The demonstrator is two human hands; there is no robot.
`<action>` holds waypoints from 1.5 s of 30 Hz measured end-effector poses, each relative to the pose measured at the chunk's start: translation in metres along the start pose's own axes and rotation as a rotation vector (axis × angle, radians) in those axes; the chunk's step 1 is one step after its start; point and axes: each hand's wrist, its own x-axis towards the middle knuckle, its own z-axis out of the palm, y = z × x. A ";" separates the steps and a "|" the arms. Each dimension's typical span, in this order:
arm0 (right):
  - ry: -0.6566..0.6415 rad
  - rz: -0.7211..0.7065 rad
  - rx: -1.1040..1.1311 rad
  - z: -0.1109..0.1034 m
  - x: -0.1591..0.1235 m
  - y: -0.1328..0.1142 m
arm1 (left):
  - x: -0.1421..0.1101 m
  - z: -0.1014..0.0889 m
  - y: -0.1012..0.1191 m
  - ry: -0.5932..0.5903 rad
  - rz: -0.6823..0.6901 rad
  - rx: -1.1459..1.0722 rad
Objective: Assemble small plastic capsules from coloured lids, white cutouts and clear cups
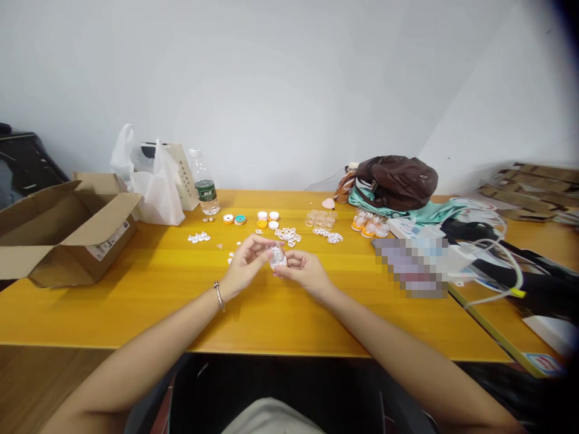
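Note:
Between my hands, above the table, is a small clear plastic piece with a white base (277,258). My left hand (248,263) pinches it from the left with thumb and fingers. From the right, my right hand (304,269) grips its lower white part. Just beyond my hands lie white openwork pieces (287,235) and more openwork pieces (328,235). Clear round cups (321,219) stand behind those. Several round caps in white and orange (262,219) sit further back, beside a teal-topped one (239,220). Small white parts (199,237) lie to the left.
An open cardboard box (67,235), a white plastic bag (158,187) and a water bottle (207,187) stand at the left. Orange-based clear assemblies (371,224), a brown bag (398,181) and a pixelated flat object (409,268) are at the right.

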 end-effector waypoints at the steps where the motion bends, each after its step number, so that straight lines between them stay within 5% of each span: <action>1: 0.009 0.000 -0.002 0.000 0.000 0.000 | 0.000 0.000 0.000 0.012 0.011 0.003; 15: 0.054 -0.018 -0.068 0.002 -0.003 0.001 | 0.003 -0.002 -0.011 0.029 0.063 0.055; 22: -0.057 0.068 0.064 0.002 -0.003 -0.002 | 0.004 -0.007 -0.006 -0.168 -0.139 -0.209; 27: -0.057 0.069 0.062 0.000 -0.002 -0.001 | 0.003 -0.005 -0.010 -0.030 -0.084 -0.118; 32: -0.048 0.058 0.082 0.001 -0.001 0.000 | 0.003 -0.005 -0.008 -0.161 -0.187 -0.206; 36: -0.063 0.066 0.087 0.000 -0.001 0.001 | 0.002 -0.004 -0.008 -0.031 -0.117 -0.087; 40: -0.061 0.065 0.096 0.000 -0.001 0.000 | 0.002 -0.003 -0.007 -0.140 -0.197 -0.236; 45: -0.097 0.065 0.100 -0.001 -0.002 0.000 | 0.002 -0.002 -0.006 -0.040 -0.120 -0.148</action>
